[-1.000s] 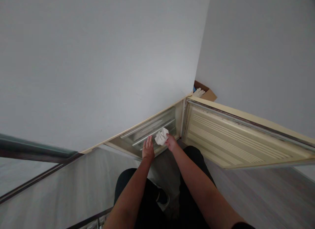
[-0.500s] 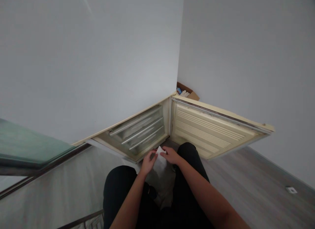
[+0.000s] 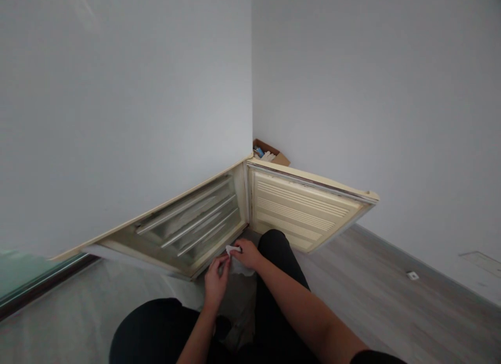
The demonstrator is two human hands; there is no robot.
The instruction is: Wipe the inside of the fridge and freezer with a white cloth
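My right hand (image 3: pixel 247 253) pinches a thin white tissue (image 3: pixel 234 249), crumpled at the top with a paler part hanging below. My left hand (image 3: pixel 216 278) has its fingertips closed on the tissue's near edge, just below the right hand. Both hands are low between my knees, in front of an open cream-coloured freezer compartment (image 3: pixel 239 189). Inside it, clear-fronted drawers (image 3: pixel 198 212) with pale handle bars are pushed in. The ribbed freezer door (image 3: pixel 301 202) stands swung out to the right, beyond my right hand.
A cardboard box (image 3: pixel 279 157) holding small items sits behind the door hinge, by the wall (image 3: pixel 371 92). My knees (image 3: pixel 151 322) flank the hands. A small white square object (image 3: pixel 412 276) lies on the wood-look floor (image 3: pixel 352 280). Green glass (image 3: pixel 23 272) is at the left.
The view has turned right, so the freezer and door appear further left. The tissue has been bunched more tightly between my fingers, and my left hand has dropped slightly below the right.
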